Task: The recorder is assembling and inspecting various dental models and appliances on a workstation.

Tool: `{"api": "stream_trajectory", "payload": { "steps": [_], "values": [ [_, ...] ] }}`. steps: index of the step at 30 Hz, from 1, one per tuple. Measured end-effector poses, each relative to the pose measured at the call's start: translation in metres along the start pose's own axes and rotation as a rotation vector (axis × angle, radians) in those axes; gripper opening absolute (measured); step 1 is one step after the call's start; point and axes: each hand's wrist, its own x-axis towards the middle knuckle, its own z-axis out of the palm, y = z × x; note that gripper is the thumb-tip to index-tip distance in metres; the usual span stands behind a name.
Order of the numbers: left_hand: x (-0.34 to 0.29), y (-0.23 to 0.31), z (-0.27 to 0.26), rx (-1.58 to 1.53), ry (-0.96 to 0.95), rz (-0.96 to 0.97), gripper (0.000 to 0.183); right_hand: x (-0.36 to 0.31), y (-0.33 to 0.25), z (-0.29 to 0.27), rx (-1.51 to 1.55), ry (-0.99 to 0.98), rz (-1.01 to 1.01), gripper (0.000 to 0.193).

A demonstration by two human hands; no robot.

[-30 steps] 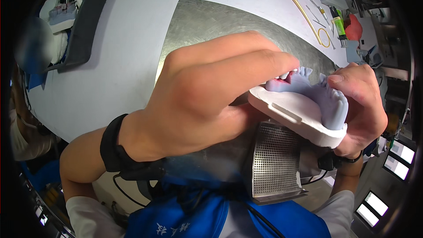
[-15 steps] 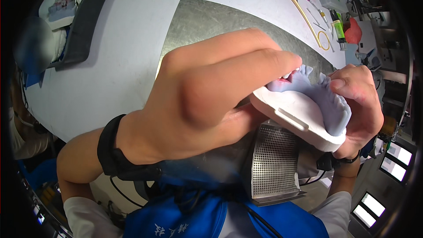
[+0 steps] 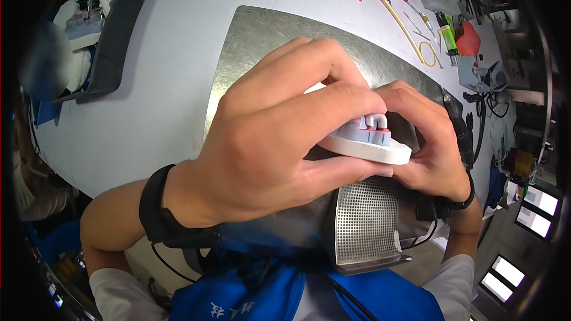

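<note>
Between my two hands, above a metal plate, sits a dental model (image 3: 380,151) with a grey-blue tooth arch on a white plaster base. White tooth pieces with red marking at their edges show at its near end. My left hand (image 3: 262,131) is closed round the model, its index finger over the teeth and its thumb under the base. My right hand (image 3: 431,134) grips the far right side, with fingers bent over the top and the thumb side against the base. My left hand hides most of the arch.
The metal plate (image 3: 262,30) lies on a white table (image 3: 172,53). A perforated metal rest (image 3: 366,220) juts toward me at the table edge. A black tray (image 3: 125,35) with more dental models stands far left. Brushes, thin tools and a green-labelled syringe (image 3: 447,35) lie far right.
The dental model has been turned so its side with white teeth faces me, and moved left. My right hand has come in closer to my left.
</note>
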Motion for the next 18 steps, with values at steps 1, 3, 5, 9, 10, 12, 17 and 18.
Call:
{"api": "stream_trajectory", "payload": {
  "steps": [1, 3, 5, 9, 10, 12, 17, 18],
  "values": [
    [-0.001, 0.000, 0.001, 0.006, -0.011, -0.002, 0.053, 0.000, 0.000, 0.002, 0.012, -0.020, 0.023, 0.050],
    [-0.001, 0.002, -0.001, 0.024, -0.036, -0.002, 0.052, -0.002, 0.001, 0.004, 0.025, -0.038, 0.048, 0.049],
    [0.000, 0.006, -0.001, 0.047, -0.061, 0.001, 0.052, -0.003, 0.004, 0.006, -0.007, 0.000, 0.001, 0.051],
    [-0.002, 0.010, 0.000, 0.062, -0.061, 0.004, 0.050, -0.002, 0.002, 0.006, 0.002, -0.006, 0.004, 0.052],
    [-0.003, 0.010, 0.000, 0.057, -0.057, -0.004, 0.050, -0.002, 0.000, 0.005, 0.007, -0.025, 0.032, 0.051],
    [-0.001, 0.009, -0.002, 0.068, -0.063, -0.001, 0.051, -0.001, 0.002, 0.007, 0.033, -0.020, 0.042, 0.052],
    [0.003, 0.010, -0.003, 0.039, -0.047, -0.033, 0.051, -0.001, -0.002, 0.000, -0.069, 0.136, -0.006, 0.050],
    [0.005, 0.005, -0.002, 0.085, 0.018, 0.010, 0.050, -0.002, 0.000, -0.011, -0.078, 0.171, -0.030, 0.050]
  ]
}}
